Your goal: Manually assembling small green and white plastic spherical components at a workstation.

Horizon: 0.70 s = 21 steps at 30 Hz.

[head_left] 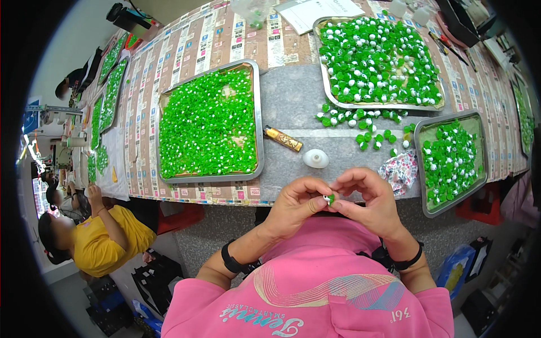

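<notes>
Between the fingertips of both hands, close to my chest, is a small green piece with a white, dark-dotted eye-like part [329,199]. My left hand [294,207] pinches it from one side, thumb and forefinger together. From the other side my right hand [369,204] grips it with thumb and fingers curled in. Just beyond the hands a white squeeze bottle [315,159] stands on the grey cloth [287,93]. A brown and gold tube-shaped item [283,138] lies behind it. Several loose green-and-white pieces [375,135] are scattered ahead, and a floral cloth [399,170] lies to the right.
A metal tray [260,124] of small green parts sits left. Another tray [389,107] of green-and-white pieces stands far right, and a smaller tray [424,197] overhangs the table's near edge. A person in a yellow shirt [107,239] sits left. Pliers [445,42] lie far right.
</notes>
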Available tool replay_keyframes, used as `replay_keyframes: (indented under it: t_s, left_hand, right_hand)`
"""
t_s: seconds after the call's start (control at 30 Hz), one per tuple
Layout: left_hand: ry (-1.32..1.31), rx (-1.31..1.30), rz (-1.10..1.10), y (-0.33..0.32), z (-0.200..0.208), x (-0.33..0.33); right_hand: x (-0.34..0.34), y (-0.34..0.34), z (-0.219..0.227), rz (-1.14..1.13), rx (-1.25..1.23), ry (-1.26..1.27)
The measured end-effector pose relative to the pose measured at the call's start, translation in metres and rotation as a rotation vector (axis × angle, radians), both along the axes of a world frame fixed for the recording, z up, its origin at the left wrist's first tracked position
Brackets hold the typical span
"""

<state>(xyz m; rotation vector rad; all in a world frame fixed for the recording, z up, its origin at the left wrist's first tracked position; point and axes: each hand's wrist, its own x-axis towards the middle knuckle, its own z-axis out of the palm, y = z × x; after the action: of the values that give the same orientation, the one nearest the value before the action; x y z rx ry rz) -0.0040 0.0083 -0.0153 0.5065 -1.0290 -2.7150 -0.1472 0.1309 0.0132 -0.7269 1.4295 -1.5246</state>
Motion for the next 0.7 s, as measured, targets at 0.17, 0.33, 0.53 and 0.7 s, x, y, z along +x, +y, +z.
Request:
replay_keyframes:
  t_s: [0.17, 0.33, 0.53, 0.7]
  left_hand:
    - [0.092, -0.042, -0.019, -0.0036, -0.0093, -0.0008]
    - [0.075, -0.052, 0.0, -0.0017, -0.0077, -0.0007]
    - [0.116, -0.045, 0.007, -0.0011, -0.0093, -0.0011]
    - [0.09, -0.041, 0.02, -0.0001, -0.0099, 0.0002]
  right_hand:
    - [0.001, -0.0017, 0.0054, -0.019, -0.029, 0.252]
    - [0.0054, -0.0026, 0.007, -0.051, -0.027, 0.39]
    - [0.0049, -0.0034, 0.0085, -0.048, -0.042, 0.486]
    - [0.0056, -0.0038, 0.0107, -0.045, -0.052, 0.489]
